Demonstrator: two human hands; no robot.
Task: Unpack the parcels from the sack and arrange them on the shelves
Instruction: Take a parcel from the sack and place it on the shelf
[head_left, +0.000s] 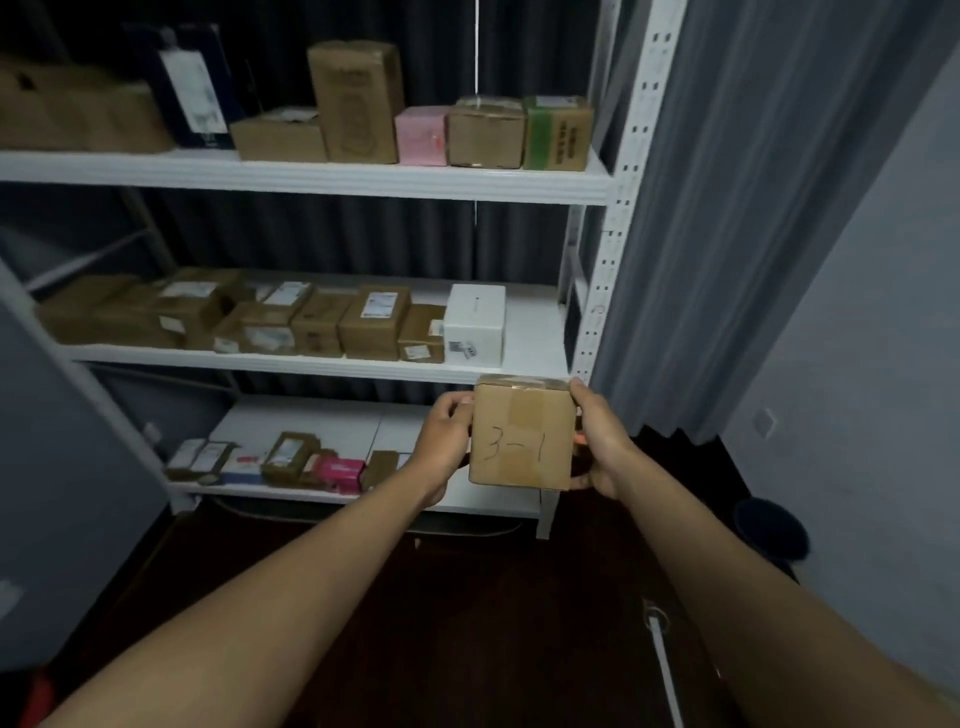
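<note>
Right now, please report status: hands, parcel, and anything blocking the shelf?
Left hand and right hand both grip cardboard parcel marked "3-1". Parcel held in air before the shelves, not yet placed. Middle shelf has bare space right of white box.

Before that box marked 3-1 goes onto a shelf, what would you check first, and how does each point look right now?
1. Grip: left hand and right hand each press a side of the cardboard box: ok.
2. Box upright, marking readable: ok.
3. Free room on the middle shelf, right of the white box: ok.
4. Free room on the bottom shelf: ok.
5. Top tape sealed: cannot tell.
6. Which shelf the marking 3-1 means: cannot tell.
</note>
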